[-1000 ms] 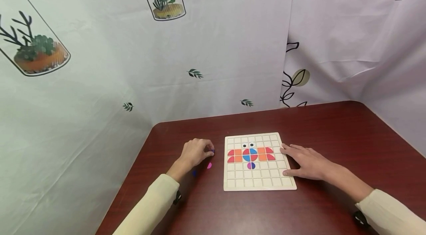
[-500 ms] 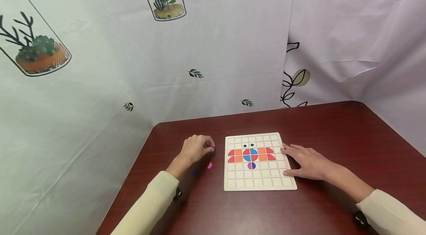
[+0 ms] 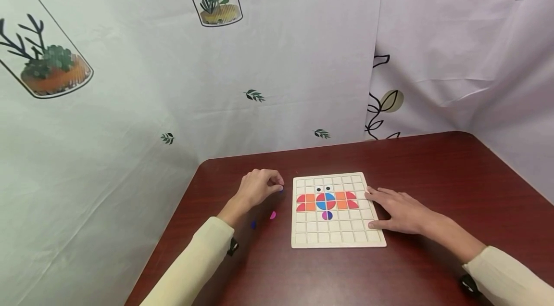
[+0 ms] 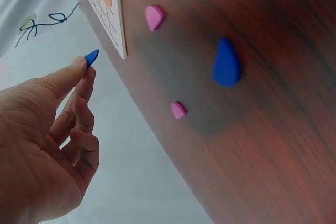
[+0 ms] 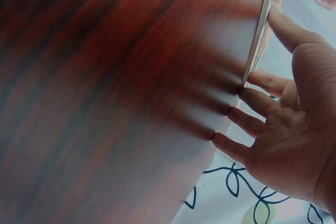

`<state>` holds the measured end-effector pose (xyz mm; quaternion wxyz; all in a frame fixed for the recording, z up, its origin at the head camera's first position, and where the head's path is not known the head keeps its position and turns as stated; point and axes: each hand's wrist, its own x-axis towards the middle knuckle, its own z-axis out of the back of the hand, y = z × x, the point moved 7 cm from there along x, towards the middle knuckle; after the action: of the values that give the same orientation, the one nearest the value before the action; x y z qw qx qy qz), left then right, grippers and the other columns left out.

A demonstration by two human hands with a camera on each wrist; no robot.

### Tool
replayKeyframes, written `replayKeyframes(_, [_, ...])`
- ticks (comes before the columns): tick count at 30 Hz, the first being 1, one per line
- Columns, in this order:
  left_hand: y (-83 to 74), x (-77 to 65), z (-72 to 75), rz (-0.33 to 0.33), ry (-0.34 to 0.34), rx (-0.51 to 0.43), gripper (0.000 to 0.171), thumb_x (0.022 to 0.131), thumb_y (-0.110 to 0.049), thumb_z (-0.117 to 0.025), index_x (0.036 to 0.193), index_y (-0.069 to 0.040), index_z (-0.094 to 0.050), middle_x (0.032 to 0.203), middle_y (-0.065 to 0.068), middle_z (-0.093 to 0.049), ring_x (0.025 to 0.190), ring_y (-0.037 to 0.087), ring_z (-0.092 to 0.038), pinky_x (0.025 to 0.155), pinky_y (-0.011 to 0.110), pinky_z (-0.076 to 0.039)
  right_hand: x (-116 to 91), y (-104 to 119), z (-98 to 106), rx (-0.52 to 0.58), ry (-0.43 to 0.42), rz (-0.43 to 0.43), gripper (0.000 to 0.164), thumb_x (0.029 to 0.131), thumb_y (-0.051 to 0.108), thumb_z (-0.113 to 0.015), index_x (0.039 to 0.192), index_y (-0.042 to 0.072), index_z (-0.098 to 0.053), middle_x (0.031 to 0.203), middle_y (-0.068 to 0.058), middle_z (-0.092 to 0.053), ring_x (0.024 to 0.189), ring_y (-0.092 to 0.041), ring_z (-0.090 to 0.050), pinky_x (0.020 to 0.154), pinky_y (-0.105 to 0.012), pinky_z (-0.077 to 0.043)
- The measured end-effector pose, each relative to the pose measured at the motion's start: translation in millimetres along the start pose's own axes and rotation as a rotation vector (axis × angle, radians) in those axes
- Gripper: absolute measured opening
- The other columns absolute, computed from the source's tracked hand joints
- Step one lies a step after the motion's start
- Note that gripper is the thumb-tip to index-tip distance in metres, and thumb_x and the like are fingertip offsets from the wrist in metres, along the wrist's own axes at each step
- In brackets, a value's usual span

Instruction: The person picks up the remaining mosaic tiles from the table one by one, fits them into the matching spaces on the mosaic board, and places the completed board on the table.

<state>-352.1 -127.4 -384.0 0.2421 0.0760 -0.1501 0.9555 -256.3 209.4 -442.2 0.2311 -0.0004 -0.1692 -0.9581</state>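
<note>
My left hand (image 3: 258, 186) pinches a small blue tile (image 4: 92, 58) with a curved edge between thumb and index finger, above the table left of the board. A pale square grid board (image 3: 337, 237) lies flat, bearing red, orange, blue and purple tiles and two eye tiles (image 3: 328, 188). My right hand (image 3: 400, 210) has its fingers spread, with thumb and fingertips touching the board's right edge. Below the left hand, the left wrist view shows a loose blue tile (image 4: 227, 62), a pink tile (image 4: 155, 18) and a second pink tile (image 4: 178, 109).
The dark red wooden table (image 3: 415, 166) has its back edge close to a white cloth (image 3: 303, 56) printed with plants. Table surface extends in front of the board (image 3: 329, 277) and to both sides of it.
My left hand has risen off the table and shifted slightly away and to the right, with the blue tile now showing at its fingertips. The right hand and board have stayed still.
</note>
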Motion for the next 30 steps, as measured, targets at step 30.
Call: replayKeyframes(30, [-63.4, 3.9, -37.0, -0.039, 0.169, -0.218, 0.009, 0.095, -0.029, -0.084, 0.103, -0.027, -0.083, 0.087, -0.018, -0.073, 0.081, 0.007, -0.061, 0.072, 0.029, -0.048, 1.0, -0.3, -0.8, 0.012, -0.002, -0.002, 0.090, 0.085, 0.060, -0.082, 0.149, 0.001, -0.058, 0.156, -0.024, -0.051, 0.142, -0.050, -0.046, 0.103, -0.071, -0.041])
